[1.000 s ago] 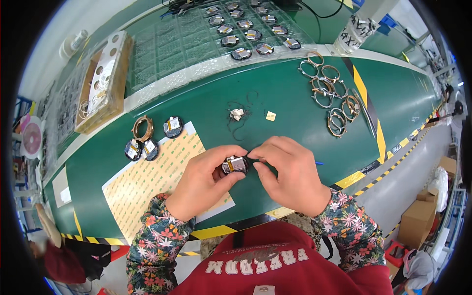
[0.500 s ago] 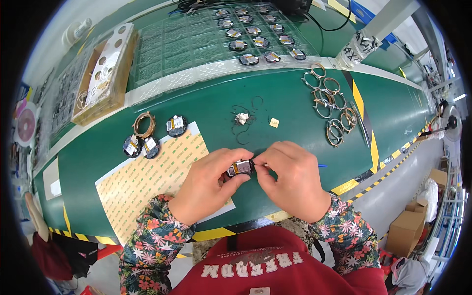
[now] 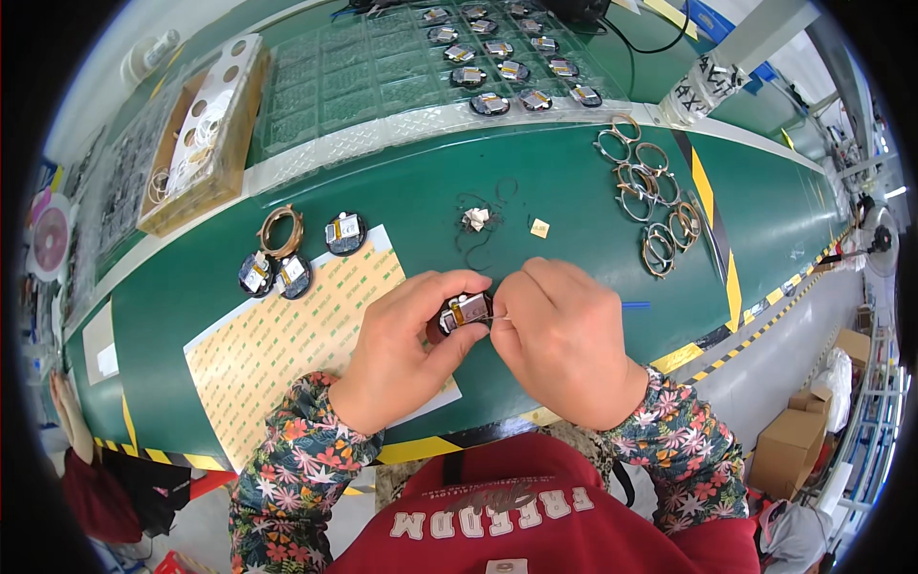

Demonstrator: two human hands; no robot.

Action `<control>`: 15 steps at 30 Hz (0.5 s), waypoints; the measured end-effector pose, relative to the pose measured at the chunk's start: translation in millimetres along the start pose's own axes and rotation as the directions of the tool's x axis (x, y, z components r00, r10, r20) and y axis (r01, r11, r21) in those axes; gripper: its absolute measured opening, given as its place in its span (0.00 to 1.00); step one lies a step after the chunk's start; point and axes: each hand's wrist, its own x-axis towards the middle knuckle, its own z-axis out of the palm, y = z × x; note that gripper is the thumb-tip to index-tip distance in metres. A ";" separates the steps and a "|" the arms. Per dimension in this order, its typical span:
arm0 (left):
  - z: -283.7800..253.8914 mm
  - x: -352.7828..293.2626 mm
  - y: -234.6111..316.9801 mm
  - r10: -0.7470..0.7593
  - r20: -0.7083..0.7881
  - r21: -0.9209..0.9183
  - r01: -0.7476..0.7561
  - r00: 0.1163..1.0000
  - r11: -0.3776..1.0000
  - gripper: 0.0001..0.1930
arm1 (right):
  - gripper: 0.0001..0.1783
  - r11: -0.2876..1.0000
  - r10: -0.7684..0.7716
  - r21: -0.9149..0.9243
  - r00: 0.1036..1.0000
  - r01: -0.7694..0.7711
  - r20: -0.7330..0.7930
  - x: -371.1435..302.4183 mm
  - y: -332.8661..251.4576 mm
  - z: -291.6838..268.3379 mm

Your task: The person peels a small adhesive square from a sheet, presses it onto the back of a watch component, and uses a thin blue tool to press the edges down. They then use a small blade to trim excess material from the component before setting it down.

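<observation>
Over the green bench, my left hand (image 3: 406, 330) is closed round the rim of a round black watch module (image 3: 464, 313), gripped between thumb and fingers. The module's silver battery and an orange strip face up. My right hand (image 3: 564, 330) is closed in a pinch at the module's right edge. Something thin and pale shows at its fingertips, too small to name. A blue rod-like piece (image 3: 636, 306) sticks out past the right hand; the hand hides its other end, so whether it is held I cannot tell.
A yellowish adhesive sheet (image 3: 296, 349) lies at left, beside more watch modules (image 3: 345, 232) and a bronze ring (image 3: 280, 231). Black scraps (image 3: 476, 220) and a small yellow square (image 3: 539, 228) lie ahead. Metal rings (image 3: 636, 182) are at right; a module tray (image 3: 411, 77) stands behind.
My right hand has turned and its fingers have curled tighter at the module's edge. The module, tilted a little, shows more of its face. The whole view has shifted slightly.
</observation>
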 end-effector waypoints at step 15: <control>-1.2 0.0 2.2 -0.161 0.038 -0.058 0.163 0.986 0.985 0.23 | 0.13 0.998 -0.002 0.058 0.999 0.004 -0.040 -1.4 7.0 6.7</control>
